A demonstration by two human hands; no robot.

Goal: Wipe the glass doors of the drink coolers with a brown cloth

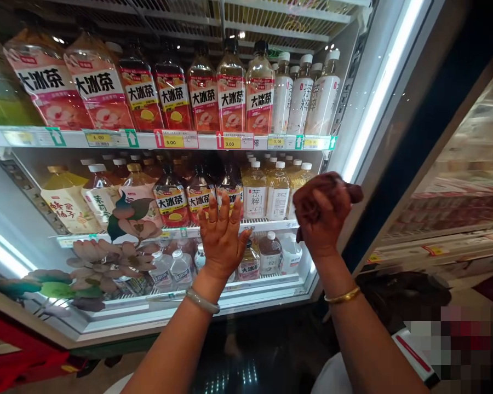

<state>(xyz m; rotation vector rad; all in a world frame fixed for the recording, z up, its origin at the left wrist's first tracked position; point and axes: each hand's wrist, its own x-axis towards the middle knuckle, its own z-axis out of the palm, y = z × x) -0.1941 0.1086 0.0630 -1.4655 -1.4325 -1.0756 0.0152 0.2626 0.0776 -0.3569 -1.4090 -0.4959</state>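
My left hand [221, 241] is raised, palm forward and fingers spread, at the glass door [230, 328] of a lit drinks fridge. Whether the palm touches the glass I cannot tell. A grey bangle [202, 301] circles that wrist. Bunched in my right hand [326, 235] is a dark brown cloth [312, 200], held up near the door's right side; a gold bracelet [342, 295] is on this wrist. Beyond the left fingers, dark iced tea bottles [170, 200] stand on the middle shelf. Pale tea bottles [254, 191] stand between the two hands.
Flower decals [107, 260] cover the door's lower left. Large bottles [94, 82] line the upper shelf above price tags [176, 140]. Smaller bottles [182, 268] stand on the bottom shelf. A dark door frame [411, 158] runs up the right, beside blurred shelves. Something red [20, 355] is at lower left.
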